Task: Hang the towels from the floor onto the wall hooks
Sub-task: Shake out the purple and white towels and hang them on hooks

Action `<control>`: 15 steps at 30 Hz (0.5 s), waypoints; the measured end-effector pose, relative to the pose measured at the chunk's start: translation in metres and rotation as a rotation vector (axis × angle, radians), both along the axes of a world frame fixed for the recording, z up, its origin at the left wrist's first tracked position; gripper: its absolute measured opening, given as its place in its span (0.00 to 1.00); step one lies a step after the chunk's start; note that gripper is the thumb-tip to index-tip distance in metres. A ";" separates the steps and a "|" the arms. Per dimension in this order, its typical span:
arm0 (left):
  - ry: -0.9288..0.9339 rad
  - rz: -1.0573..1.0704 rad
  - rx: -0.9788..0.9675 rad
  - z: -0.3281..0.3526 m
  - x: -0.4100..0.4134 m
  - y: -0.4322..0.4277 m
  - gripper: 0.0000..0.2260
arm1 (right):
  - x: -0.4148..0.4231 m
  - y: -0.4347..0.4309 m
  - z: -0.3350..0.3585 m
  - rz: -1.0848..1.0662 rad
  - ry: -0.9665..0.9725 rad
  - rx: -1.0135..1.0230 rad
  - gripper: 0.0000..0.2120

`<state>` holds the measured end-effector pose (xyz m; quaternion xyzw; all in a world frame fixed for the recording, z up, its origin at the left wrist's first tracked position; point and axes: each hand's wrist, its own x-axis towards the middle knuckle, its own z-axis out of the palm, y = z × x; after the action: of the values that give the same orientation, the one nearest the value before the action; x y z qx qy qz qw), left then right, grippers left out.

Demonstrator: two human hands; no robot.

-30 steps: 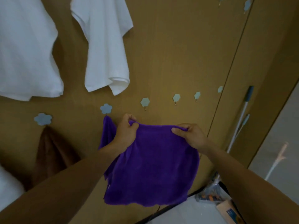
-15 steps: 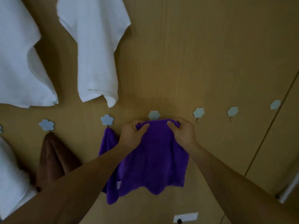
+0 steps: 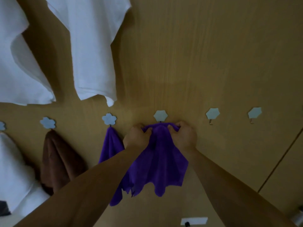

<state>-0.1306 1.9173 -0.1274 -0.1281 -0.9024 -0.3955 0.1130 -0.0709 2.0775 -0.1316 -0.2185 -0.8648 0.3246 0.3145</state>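
A purple towel (image 3: 161,163) hangs down from both my hands against the wooden wall. My left hand (image 3: 137,136) and my right hand (image 3: 183,136) each pinch its top edge, bunched right under a pale blue flower-shaped hook (image 3: 160,115). The hook's metal tip is hidden by the cloth. A second purple towel (image 3: 110,145) hangs from the flower hook (image 3: 109,119) to the left. Further left a brown towel (image 3: 57,159) hangs under another hook (image 3: 47,122).
Two bare flower hooks (image 3: 212,113) (image 3: 254,113) sit to the right. White cloths (image 3: 96,51) (image 3: 19,63) hang higher on the wall, and a white towel (image 3: 13,171) at far left. A white wall socket (image 3: 194,221) is low down. A door seam (image 3: 282,161) runs at right.
My hands carried the purple towel up to the hook and drew together, bunching its top edge beneath it. The view swung left and closer to the wall.
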 end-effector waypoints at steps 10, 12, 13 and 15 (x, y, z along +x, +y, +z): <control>-0.504 -0.267 -0.199 -0.005 -0.010 -0.006 0.10 | 0.005 -0.009 0.009 -0.074 -0.360 0.150 0.17; -0.373 -0.250 -0.451 -0.007 -0.010 -0.013 0.12 | 0.009 -0.015 0.009 -0.182 -0.351 0.322 0.19; -0.340 -0.235 -0.505 -0.008 -0.007 -0.014 0.13 | 0.011 -0.019 0.007 -0.204 -0.293 0.365 0.20; -0.257 -0.158 -0.561 -0.009 0.001 -0.011 0.18 | 0.015 -0.023 0.002 -0.133 -0.141 0.408 0.17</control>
<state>-0.1294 1.9067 -0.1366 -0.1729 -0.9705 -0.1515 -0.0728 -0.0555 2.0541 -0.1292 -0.2293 -0.9161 0.1054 0.3115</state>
